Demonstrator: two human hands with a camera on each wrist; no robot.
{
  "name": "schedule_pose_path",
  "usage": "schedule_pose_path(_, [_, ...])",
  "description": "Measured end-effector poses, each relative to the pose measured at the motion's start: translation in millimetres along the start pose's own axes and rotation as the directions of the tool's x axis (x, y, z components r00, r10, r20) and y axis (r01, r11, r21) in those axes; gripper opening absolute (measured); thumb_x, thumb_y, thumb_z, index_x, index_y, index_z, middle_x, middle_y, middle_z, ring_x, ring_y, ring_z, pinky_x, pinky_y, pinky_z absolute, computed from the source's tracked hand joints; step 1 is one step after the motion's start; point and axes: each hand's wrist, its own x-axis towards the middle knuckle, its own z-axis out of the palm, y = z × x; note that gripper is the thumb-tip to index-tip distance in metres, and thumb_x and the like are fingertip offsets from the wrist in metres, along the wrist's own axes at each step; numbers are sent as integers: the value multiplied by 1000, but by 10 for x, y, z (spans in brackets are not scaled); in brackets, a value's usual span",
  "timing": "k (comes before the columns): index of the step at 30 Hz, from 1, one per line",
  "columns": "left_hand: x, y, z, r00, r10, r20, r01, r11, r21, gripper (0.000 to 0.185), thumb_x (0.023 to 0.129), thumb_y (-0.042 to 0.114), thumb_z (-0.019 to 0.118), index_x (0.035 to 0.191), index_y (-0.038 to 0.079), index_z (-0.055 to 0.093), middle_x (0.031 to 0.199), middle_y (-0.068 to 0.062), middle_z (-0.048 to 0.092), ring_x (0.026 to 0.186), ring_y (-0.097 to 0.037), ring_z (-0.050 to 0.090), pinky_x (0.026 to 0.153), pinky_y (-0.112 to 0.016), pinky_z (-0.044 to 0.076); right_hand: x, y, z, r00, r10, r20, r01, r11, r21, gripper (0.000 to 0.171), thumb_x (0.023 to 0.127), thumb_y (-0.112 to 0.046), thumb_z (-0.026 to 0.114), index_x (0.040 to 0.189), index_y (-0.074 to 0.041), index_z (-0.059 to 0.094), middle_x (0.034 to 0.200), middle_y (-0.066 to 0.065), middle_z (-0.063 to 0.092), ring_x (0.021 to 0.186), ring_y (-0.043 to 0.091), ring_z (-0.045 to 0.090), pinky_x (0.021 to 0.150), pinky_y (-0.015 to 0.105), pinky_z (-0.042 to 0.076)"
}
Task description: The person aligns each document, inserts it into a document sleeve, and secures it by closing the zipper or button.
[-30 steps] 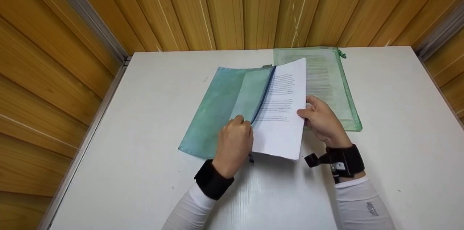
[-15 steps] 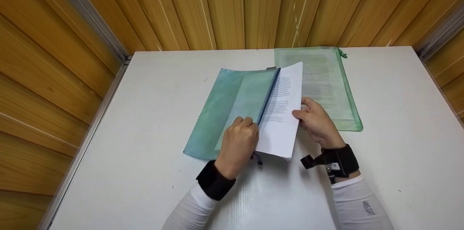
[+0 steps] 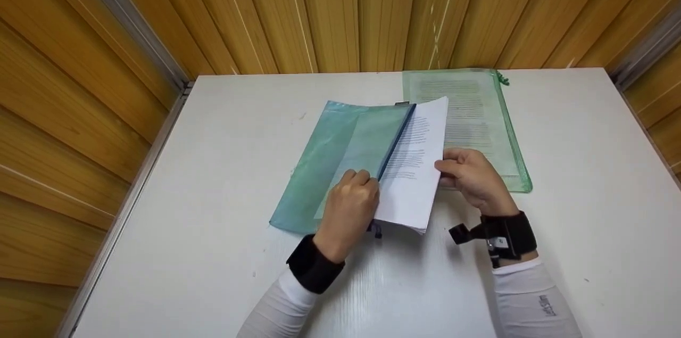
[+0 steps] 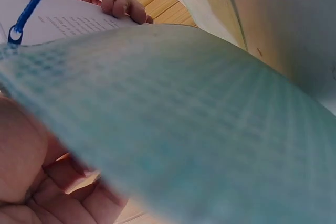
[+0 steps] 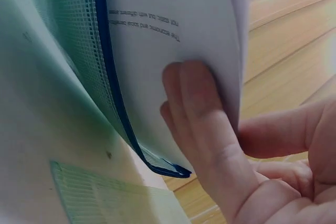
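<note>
Your left hand (image 3: 348, 210) pinched the blue-zippered edge of the teal mesh pouch (image 3: 340, 154), lifting it off the white bench (image 3: 213, 210). Your right hand (image 3: 473, 178) gripped the printed paper stack (image 3: 417, 167) (thumb on top, fingers beneath), partly inside the pouch's opening. A second green pouch (image 3: 479, 114) lay flat behind.

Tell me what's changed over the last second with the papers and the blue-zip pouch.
The printed sheets have slid further left into the teal zip pouch, leaving less paper showing. The right hand kept its grip on their edge. The left hand still holds the pouch mouth open. The green pouch behind hasn't moved.
</note>
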Motion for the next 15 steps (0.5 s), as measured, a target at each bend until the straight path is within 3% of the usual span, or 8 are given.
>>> schedule_pose_path(4, [-6, 12, -2, 1000, 20, 3, -20, 1000, -1, 17, 90, -6, 79, 75, 2, 76, 69, -4, 62, 64, -15, 53, 57, -21, 50, 30, 32, 89, 1000, -4, -23, 4, 1000, 14, 46, 107, 1, 52, 145, 26, 44, 100, -4, 77, 89, 4, 75, 78, 20, 62])
schedule_pose_path(9, [-5, 21, -9, 999, 29, 22, -28, 1000, -8, 14, 90, -6, 78, 79, 2, 78, 73, -4, 66, 66, -15, 56, 58, -21, 53, 65, 88, 174, 999, -27, -30, 27, 999, 18, 42, 106, 2, 53, 140, 26, 48, 97, -4, 76, 87, 4, 74, 76, 20, 61])
schedule_pose_path(15, [4, 24, -22, 999, 12, 34, -12, 1000, 0, 14, 91, -5, 78, 78, 2, 77, 70, -4, 62, 64, -14, 55, 56, -22, 52, 77, 107, 171, 999, -35, -33, 36, 999, 13, 42, 105, 3, 52, 140, 27, 48, 96, -4, 76, 86, 4, 74, 75, 19, 61])
